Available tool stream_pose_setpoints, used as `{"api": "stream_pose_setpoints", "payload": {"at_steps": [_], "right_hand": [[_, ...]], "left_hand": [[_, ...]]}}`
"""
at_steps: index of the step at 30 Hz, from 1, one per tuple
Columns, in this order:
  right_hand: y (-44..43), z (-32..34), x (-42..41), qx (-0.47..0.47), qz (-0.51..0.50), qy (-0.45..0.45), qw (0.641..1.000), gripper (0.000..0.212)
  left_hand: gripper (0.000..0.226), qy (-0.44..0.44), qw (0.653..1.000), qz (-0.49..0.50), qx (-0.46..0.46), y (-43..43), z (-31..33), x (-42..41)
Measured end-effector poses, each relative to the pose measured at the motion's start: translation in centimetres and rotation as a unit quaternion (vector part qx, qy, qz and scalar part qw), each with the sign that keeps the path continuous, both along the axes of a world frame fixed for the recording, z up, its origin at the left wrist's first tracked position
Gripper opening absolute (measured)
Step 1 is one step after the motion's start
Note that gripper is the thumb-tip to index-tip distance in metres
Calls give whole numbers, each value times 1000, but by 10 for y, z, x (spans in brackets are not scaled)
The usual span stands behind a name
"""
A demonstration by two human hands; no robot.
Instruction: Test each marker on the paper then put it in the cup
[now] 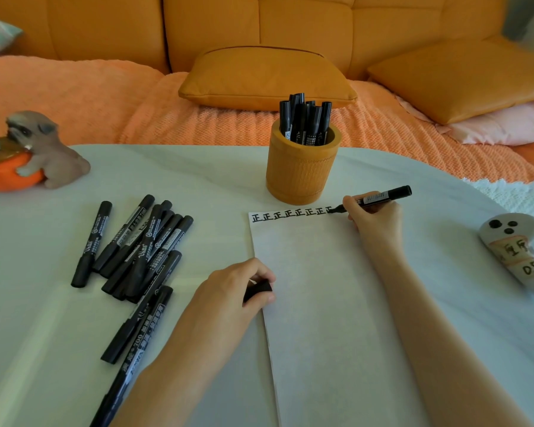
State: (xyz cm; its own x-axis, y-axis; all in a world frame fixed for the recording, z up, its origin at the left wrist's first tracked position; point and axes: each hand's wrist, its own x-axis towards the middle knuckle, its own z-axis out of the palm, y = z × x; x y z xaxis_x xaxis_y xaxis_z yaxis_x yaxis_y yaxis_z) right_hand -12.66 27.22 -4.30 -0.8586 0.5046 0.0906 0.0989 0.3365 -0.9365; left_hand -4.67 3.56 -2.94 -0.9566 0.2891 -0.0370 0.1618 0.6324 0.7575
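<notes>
A white sheet of paper (321, 303) lies on the table with a row of black characters (290, 214) along its top edge. My right hand (373, 220) grips an uncapped black marker (379, 197), its tip touching the paper at the right end of that row. My left hand (238, 291) rests on the paper's left edge and holds a black marker cap (258, 289). Just behind the paper stands an orange cup (299, 171) with several black markers (305, 121) upright in it. A pile of several capped black markers (139, 245) lies to the left.
A dog-and-pumpkin figurine (28, 155) sits at the table's far left. A white ghost-shaped object (518, 245) lies at the right edge. An orange sofa with cushions (265, 78) and a knitted blanket runs behind the table.
</notes>
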Motion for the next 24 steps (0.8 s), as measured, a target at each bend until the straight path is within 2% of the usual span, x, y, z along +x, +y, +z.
{"api": "stream_pose_setpoints", "payload": {"at_steps": [14,24], "right_hand": [[0,1,1,-17,2,9,1000,14],[-1,0,-1,6,-1,2,1000,16]], "left_hand": [[11,-8,1000,7,5,1,1,0],[11,-11,1000,9,4,1,1,0]]}}
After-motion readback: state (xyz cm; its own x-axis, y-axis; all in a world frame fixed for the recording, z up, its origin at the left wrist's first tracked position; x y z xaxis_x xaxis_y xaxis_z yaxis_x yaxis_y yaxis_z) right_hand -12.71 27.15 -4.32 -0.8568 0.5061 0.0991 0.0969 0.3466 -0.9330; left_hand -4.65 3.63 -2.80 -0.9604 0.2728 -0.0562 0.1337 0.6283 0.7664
